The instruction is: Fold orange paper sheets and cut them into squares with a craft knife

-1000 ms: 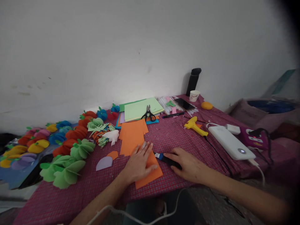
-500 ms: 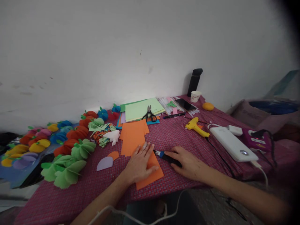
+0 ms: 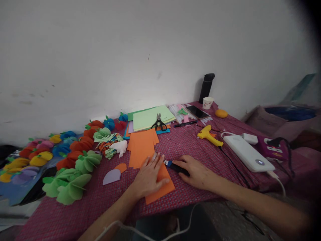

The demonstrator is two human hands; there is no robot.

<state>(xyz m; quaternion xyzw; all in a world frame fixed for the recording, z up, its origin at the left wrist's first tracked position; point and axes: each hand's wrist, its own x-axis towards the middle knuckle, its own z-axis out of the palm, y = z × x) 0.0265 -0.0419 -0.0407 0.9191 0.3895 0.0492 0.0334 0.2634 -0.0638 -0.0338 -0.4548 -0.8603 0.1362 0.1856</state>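
Observation:
My left hand [image 3: 149,176] lies flat with its fingers stretched out, pressing on a folded-looking piece of orange paper [image 3: 160,194] near the table's front edge. In my right hand [image 3: 197,172] is a black and blue utility knife [image 3: 177,168], held low over the cloth. Its front end points left and meets the right edge of the orange paper beside my left fingers; the blade tip is hidden there. More orange sheets [image 3: 141,145] lie just beyond my left hand. A lilac paper half-round [image 3: 111,176] and a small orange piece [image 3: 122,167] rest to the left.
Paper pumpkins [image 3: 81,143] in several colours crowd the left side, next to paper scraps [image 3: 110,152]. Scissors [image 3: 158,123] lie on green sheets [image 3: 144,121] at the back. To the right are a yellow glue gun [image 3: 209,135], a white power bank [image 3: 248,152] and cables.
My right hand has slid the knife slightly left, so its front end now reaches the orange paper's edge. My left hand stays in place on the paper.

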